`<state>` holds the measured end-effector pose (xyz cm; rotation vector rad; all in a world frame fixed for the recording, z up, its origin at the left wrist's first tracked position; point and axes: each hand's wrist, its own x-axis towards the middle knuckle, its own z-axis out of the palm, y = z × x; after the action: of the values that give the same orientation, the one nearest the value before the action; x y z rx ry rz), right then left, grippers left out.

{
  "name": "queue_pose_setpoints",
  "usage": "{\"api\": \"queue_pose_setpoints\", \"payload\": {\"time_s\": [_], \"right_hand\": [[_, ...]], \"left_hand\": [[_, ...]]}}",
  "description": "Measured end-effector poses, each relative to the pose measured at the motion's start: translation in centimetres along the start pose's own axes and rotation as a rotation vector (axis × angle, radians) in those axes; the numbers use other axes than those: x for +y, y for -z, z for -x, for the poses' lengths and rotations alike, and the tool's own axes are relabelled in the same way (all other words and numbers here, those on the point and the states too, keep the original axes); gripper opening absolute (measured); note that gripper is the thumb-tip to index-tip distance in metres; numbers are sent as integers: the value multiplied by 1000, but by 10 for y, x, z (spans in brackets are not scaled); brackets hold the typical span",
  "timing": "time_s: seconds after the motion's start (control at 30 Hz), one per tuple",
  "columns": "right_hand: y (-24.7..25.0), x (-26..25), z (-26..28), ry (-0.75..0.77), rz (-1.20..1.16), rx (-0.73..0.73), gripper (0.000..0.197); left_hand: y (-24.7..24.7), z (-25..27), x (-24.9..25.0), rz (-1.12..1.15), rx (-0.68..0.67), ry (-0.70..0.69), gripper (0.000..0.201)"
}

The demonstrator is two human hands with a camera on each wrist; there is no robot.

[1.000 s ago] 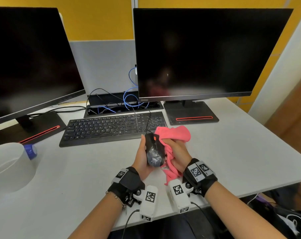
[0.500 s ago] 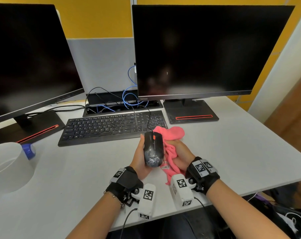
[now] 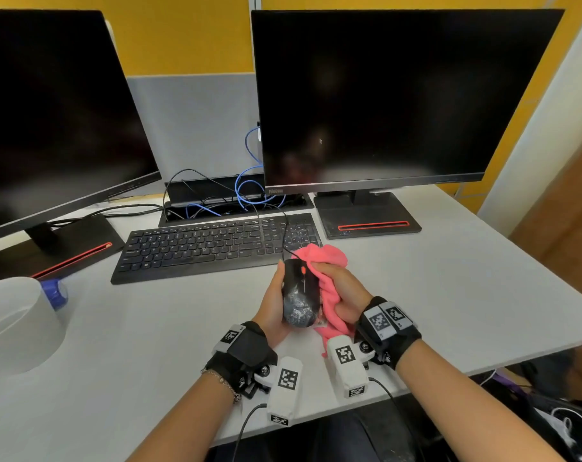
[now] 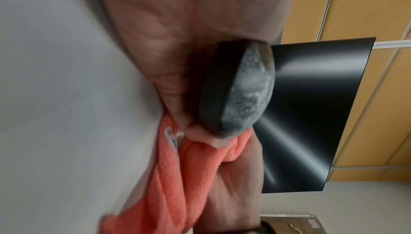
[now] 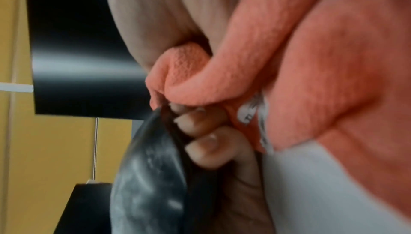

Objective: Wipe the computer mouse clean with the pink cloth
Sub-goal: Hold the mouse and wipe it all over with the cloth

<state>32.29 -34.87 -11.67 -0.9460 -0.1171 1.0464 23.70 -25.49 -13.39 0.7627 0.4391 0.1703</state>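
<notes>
A black corded mouse with an orange wheel is lifted above the desk, its rear smeared with whitish grime. My left hand cups it from the left and below, fingers curled round its underside. My right hand grips the bunched pink cloth against the mouse's right side. In the right wrist view the cloth fills the upper right, and the mouse sits low. The cloth hangs below the mouse in the left wrist view.
A black keyboard lies just beyond the hands, with the mouse cord running over it. Two dark monitors stand behind on stands. A white tape roll and a blue cap sit at the left. The desk edge is close at the right.
The mouse and both hands have stayed in nearly the same place. The right hand with the cloth has slid slightly along the mouse's right side.
</notes>
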Motion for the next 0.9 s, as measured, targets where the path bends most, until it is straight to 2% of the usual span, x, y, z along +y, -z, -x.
{"api": "queue_pose_setpoints", "payload": {"time_s": [0.13, 0.27, 0.3, 0.4, 0.43, 0.5, 0.57, 0.63, 0.73, 0.83, 0.9], "right_hand": [[4, -2, 5, -32, 33, -39, 32], [-2, 0, 0, 30, 163, -8, 65], [-3, 1, -2, 37, 178, 19, 62], [-4, 0, -6, 71, 194, 106, 24], [-3, -1, -7, 67, 182, 127, 21], [-2, -1, -5, 28, 165, 97, 30], [-1, -2, -1, -20, 160, 37, 53], [-2, -2, 1, -7, 182, -30, 59], [-4, -1, -3, 26, 215, -5, 51], [-4, 0, -7, 39, 224, 104, 27], [-1, -1, -8, 16, 231, 114, 24]], "left_hand": [[2, 0, 0, 39, 12, -20, 65], [1, 0, 0, 33, -35, -22, 57], [1, 0, 0, 26, -37, -22, 57], [1, 0, 0, -32, -18, -11, 57], [1, 0, -1, -38, -19, -12, 56], [2, 1, -1, -38, -34, -18, 54], [2, 1, -1, -25, -56, -22, 55], [3, 1, -1, 6, -72, -29, 55], [3, 1, -1, 9, -71, -32, 57], [3, 0, -1, -50, -58, -24, 64], [4, -1, -2, -61, -52, -23, 64]]}}
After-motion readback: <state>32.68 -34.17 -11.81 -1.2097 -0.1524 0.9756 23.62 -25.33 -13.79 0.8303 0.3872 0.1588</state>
